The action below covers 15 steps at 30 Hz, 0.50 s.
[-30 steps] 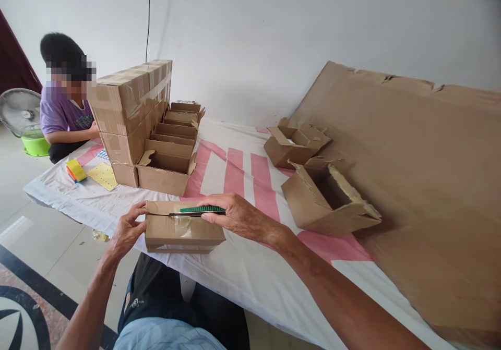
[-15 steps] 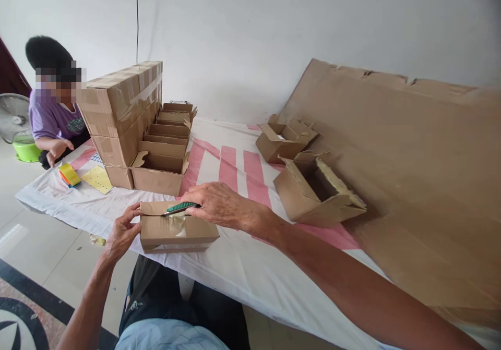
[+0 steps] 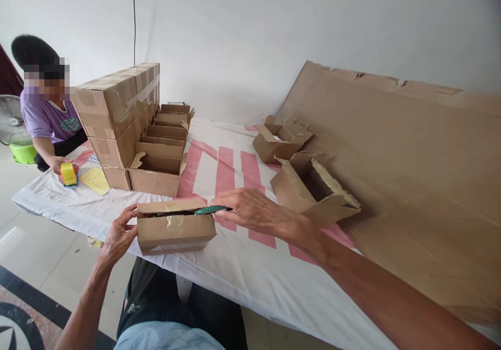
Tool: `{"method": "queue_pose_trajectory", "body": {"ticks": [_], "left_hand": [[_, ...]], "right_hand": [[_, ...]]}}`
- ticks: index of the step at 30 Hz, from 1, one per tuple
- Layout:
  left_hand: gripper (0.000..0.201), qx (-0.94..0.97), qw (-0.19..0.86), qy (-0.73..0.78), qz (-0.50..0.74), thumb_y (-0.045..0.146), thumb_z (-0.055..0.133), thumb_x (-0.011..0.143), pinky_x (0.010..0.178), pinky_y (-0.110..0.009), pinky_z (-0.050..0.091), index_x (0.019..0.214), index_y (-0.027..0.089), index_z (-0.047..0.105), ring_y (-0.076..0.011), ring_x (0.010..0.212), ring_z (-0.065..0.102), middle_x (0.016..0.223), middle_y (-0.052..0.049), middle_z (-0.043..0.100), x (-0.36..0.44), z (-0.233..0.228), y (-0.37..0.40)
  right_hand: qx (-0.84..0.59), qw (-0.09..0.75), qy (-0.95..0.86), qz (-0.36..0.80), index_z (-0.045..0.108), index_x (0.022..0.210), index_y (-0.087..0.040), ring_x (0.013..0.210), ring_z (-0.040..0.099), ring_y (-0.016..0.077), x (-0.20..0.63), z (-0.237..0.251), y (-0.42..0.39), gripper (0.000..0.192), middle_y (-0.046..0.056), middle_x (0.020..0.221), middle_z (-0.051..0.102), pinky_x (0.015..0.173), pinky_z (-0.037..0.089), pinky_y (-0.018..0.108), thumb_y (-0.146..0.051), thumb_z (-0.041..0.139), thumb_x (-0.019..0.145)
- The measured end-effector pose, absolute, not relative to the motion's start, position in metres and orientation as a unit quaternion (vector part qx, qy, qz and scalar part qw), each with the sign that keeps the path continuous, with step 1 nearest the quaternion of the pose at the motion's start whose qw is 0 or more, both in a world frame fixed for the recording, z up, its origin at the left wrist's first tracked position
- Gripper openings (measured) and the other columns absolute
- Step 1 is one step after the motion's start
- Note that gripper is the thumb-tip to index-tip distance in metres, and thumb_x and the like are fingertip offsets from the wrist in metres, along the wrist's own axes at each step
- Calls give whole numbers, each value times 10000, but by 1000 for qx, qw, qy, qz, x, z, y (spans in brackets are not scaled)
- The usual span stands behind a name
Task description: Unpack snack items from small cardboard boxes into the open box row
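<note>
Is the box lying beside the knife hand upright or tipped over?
Tipped over. The box right of the right hand lies on its side, its open mouth and torn flaps facing sideways.

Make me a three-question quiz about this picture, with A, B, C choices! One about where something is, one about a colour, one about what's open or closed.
1. Where is the sealed box that the left hand holds?
A. on the floor
B. at the near edge of the table
C. on top of the tall box stack

2. What colour is the knife handle in the right hand?
A. green
B. red
C. black

3. How is the brown box to the right of that hand?
A. taped shut
B. flattened
C. open, flaps torn

Answers:
1 B: it sits on the white cloth just above the person's lap.
2 A: the handle shows green beside the fingers.
3 C: its dark inside is visible.
</note>
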<state>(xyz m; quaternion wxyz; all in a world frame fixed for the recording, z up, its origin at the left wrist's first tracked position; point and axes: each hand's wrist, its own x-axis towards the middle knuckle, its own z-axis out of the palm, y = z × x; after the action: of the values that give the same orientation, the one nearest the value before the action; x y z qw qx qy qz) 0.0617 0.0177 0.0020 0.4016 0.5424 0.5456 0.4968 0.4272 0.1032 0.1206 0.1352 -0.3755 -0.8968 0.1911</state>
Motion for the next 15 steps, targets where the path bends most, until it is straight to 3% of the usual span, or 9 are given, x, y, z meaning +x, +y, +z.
{"method": "queue_pose_trajectory", "body": {"ticks": [5, 9, 15], "left_hand": [[407, 550, 407, 531, 499, 553, 837, 867, 983, -358, 637, 1118, 233, 834, -378, 1487, 559, 1610, -139, 582, 61, 3, 18], [436, 567, 401, 532, 484, 582, 816, 891, 978, -351, 634, 1178, 255, 832, -383, 1518, 534, 1646, -138, 550, 59, 5, 18], [519, 585, 409, 523, 466, 593, 833, 880, 1000, -375, 635, 1289, 272, 813, -422, 1565, 473, 1688, -144, 504, 57, 15, 17]], "right_hand": [[-444, 271, -809, 275, 823, 1192, -283, 964, 726, 281, 477, 101, 94, 371, 56, 1077, 825, 866, 568, 398, -494, 612, 971], [-524, 357, -733, 246, 766, 1242, -251, 1004, 723, 280, 501, 23, 85, 447, 83, 1108, 784, 900, 582, 412, -551, 542, 997], [-615, 335, -703, 124, 730, 1277, -245, 1019, 680, 340, 509, -103, 54, 438, 118, 1018, 726, 942, 573, 510, -480, 488, 998]]}}
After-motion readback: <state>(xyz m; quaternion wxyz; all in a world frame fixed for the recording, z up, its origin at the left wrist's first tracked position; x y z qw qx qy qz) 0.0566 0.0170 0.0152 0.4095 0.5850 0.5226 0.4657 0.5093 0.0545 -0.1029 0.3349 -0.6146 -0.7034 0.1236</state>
